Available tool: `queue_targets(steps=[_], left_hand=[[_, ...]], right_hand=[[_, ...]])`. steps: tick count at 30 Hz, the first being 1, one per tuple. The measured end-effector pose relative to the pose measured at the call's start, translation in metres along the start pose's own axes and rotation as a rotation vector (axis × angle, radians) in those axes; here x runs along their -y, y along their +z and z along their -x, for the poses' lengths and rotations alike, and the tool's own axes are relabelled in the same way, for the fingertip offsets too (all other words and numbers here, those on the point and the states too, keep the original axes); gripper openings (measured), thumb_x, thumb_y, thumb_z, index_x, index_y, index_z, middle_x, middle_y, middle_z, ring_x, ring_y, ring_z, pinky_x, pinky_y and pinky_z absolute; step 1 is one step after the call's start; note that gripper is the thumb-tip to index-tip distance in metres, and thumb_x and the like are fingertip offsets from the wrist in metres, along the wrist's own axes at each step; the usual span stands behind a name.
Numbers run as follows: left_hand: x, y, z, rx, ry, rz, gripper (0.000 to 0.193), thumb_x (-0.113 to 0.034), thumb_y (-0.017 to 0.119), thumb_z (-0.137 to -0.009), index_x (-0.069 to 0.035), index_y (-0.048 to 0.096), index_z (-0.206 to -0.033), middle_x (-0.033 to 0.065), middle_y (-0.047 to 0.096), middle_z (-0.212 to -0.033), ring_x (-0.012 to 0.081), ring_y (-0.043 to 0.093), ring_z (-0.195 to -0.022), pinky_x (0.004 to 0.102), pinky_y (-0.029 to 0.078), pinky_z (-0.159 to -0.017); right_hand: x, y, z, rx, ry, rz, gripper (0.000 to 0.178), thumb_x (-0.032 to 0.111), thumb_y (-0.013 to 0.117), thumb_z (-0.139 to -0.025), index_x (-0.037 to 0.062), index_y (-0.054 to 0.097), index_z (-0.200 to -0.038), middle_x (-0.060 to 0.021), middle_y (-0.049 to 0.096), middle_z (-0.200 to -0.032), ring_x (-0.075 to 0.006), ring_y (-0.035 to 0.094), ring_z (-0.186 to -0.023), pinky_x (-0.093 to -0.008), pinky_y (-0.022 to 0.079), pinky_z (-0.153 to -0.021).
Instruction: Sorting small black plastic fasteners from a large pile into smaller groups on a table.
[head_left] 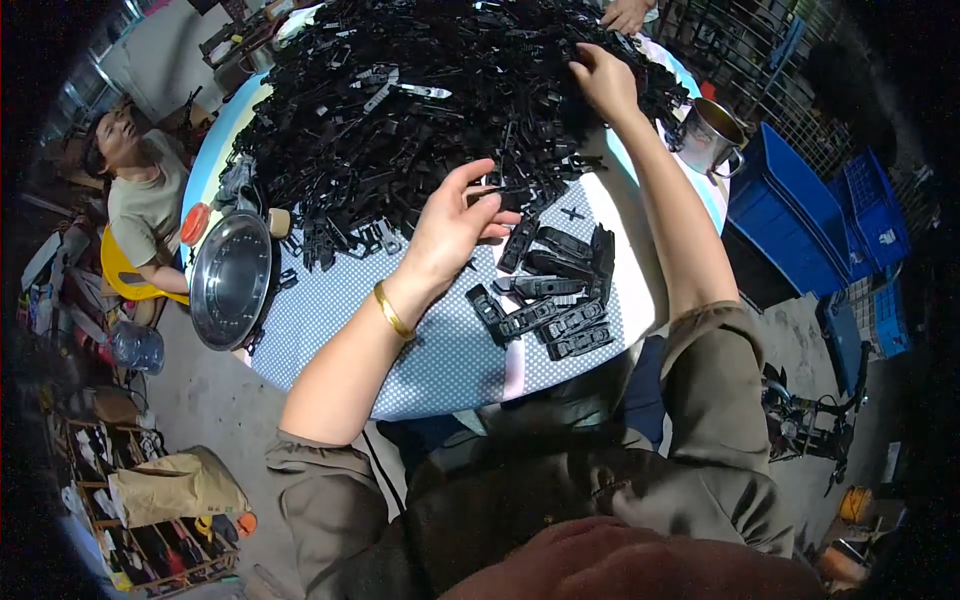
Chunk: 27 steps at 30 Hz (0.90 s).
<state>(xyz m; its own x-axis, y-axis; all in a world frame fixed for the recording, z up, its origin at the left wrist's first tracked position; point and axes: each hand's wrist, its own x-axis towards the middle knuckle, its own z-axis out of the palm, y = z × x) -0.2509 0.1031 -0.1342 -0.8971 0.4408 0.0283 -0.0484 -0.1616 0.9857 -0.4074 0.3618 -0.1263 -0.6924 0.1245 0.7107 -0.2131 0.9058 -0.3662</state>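
Pile [400, 130]: black parts, heaped over most of the table [420, 370] from its far side to the middle; by far the greater share, and in our judgement the portion left. Two paler pieces [425, 91] lie on top

Set-apart group [577, 319]: roughly ten black pieces on the near part of the table, in front of the pile; some side by side, others askew. We take these as the portion done, a small fraction, though whether each is complete we cannot tell

Cross-shaped piece [572, 213]: one, black, lying alone between pile and group

Left hand [445, 228]: over the near edge of the pile, just beyond the group, thumb and fingers partly spread; dark on dark, so we cannot tell whether it holds a part

Right hand [608, 88]: at the pile's far right, fingers bent toward the parts; grip hidden from us

Another person's hand [627, 14]: at the far edge of the pile

Also listed: metal bowl [230, 285], at the table's left; metal mug [706, 150], at its right; blue crates [790, 225], beyond the mug
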Motion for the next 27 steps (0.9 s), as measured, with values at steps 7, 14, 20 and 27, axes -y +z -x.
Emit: queue_targets(steps=[7, 14, 20, 27], left_hand=[[-0.001, -0.001, -0.003, -0.049, 0.040, -0.053, 0.040, -0.004, 0.043, -0.086, 0.002, 0.030, -0.124, 0.0156, 0.049, -0.101, 0.0199, 0.059, -0.083, 0.0253, 0.051, -0.071], [-0.006, -0.004, -0.006, -0.125, 0.040, 0.275, 0.038, -0.008, 0.036, -0.089, 0.007, 0.027, -0.122, 0.0195, 0.049, -0.103, 0.0260, 0.057, -0.090, 0.0307, 0.049, -0.079], [-0.006, -0.009, -0.008, -0.135, 0.103, 0.382, 0.036, -0.007, 0.032, -0.090, 0.007, 0.027, -0.123, 0.0227, 0.045, -0.110, 0.0295, 0.054, -0.097, 0.0335, 0.046, -0.086], [-0.002, -0.007, -0.008, -0.144, 0.101, 0.369, 0.034, -0.009, 0.035, -0.091, 0.006, 0.032, -0.121, 0.0169, 0.051, -0.106, 0.0224, 0.055, -0.094, 0.0320, 0.046, -0.086]], right_hand=[[0.007, 0.019, -0.023, 0.023, -0.150, 0.384, 0.028, 0.018, 0.057, -0.074, 0.0176, 0.057, -0.102, -0.0131, 0.057, -0.089, -0.0338, 0.057, -0.078, -0.0410, 0.046, -0.069], [0.035, -0.028, -0.008, -0.021, -0.064, 0.053, 0.032, 0.032, 0.065, -0.072, 0.0014, 0.060, -0.076, -0.0104, 0.060, -0.067, -0.0243, 0.059, -0.063, -0.0324, 0.046, -0.057], [0.099, -0.077, 0.050, 0.686, 0.351, -1.024, 0.025, 0.024, 0.066, -0.075, 0.0005, 0.063, -0.083, -0.0034, 0.061, -0.068, -0.0070, 0.054, -0.053, -0.0187, 0.044, -0.051], [0.121, -0.083, 0.084, 0.706, 0.262, -0.834, 0.020, 0.018, 0.066, -0.075, -0.0011, 0.063, -0.079, -0.0041, 0.062, -0.066, -0.0070, 0.054, -0.053, -0.0190, 0.044, -0.049]])
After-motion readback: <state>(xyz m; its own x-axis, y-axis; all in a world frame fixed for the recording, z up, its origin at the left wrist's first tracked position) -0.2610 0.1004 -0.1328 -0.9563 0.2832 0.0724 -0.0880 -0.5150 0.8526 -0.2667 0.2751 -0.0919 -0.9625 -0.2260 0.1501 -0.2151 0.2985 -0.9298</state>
